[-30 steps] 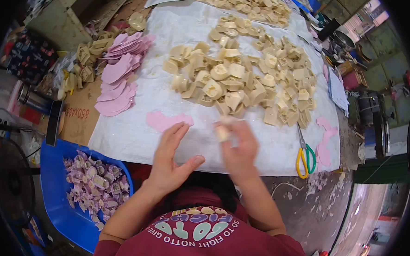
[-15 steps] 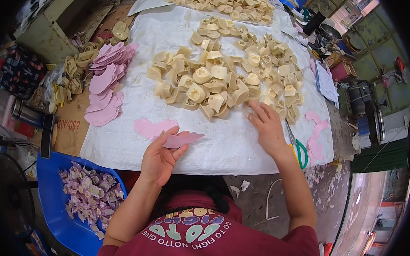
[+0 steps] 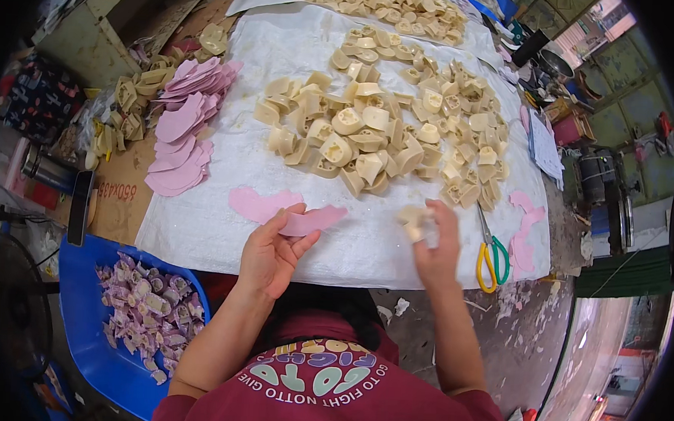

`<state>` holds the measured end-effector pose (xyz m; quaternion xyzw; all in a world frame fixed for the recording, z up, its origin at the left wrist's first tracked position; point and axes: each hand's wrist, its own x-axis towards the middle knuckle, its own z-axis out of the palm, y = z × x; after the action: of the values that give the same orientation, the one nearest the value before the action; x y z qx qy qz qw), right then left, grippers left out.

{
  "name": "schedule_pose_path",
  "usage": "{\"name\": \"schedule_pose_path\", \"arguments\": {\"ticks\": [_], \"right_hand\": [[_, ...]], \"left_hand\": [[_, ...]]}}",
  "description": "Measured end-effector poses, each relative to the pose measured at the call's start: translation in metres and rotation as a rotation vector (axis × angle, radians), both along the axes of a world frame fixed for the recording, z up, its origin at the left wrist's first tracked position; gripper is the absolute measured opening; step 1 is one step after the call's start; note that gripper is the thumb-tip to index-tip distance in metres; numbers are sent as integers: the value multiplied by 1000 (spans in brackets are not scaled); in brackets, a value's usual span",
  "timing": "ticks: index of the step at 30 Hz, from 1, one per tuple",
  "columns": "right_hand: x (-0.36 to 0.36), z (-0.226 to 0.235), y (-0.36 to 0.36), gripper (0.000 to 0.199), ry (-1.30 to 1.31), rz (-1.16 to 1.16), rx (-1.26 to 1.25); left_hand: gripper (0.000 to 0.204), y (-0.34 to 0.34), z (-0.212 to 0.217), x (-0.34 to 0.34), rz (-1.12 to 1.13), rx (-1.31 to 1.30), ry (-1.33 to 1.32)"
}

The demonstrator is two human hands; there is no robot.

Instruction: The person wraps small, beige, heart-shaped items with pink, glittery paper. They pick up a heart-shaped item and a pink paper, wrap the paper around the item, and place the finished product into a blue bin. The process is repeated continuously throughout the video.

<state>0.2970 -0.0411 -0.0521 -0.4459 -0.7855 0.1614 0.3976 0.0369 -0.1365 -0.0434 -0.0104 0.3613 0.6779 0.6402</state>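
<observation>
My left hand [image 3: 276, 251] pinches a curved pink fabric piece [image 3: 315, 221] between thumb and fingers, just above the white sheet near the table's front. Another pink cutout [image 3: 255, 202] lies flat behind that hand. To the right, my right hand [image 3: 436, 246] is closed on a cream moulded plastic piece [image 3: 412, 223], both smeared by motion and held off the heap. The large heap of similar cup-shaped cream pieces [image 3: 371, 132] lies beyond my hands. Scissors [image 3: 492, 253] with yellow and green handles rest right of my right hand.
Stacked pink cutouts [image 3: 184, 138] lie at the table's left edge, and more pink strips [image 3: 526, 236] at the right. A blue tub [image 3: 79, 326] of purple-covered pieces stands at lower left. A dark phone [image 3: 80, 208] stands by the left edge; a clipboard [image 3: 542, 149] lies far right.
My right hand has left the heap's front edge and drawn nearer to me, with one cream piece now in it. My left hand keeps hold of the pink piece.
</observation>
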Motion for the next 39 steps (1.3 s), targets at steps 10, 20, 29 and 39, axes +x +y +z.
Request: {"name": "schedule_pose_path", "arguments": {"ticks": [10,20,29,39], "right_hand": [[-8,10,-20,41,-161,19,-321],[-107,75,-60,37,180,516,3],[-109,82,-58,36,225,512,71],[-106,83,-52,37,176,509,127]], "left_hand": [[39,-11,13,-14,-17,46,127],[38,-23,46,0,-16,221,155],[37,-32,59,0,-95,285,239],[38,-32,64,6,-98,288,279]]}}
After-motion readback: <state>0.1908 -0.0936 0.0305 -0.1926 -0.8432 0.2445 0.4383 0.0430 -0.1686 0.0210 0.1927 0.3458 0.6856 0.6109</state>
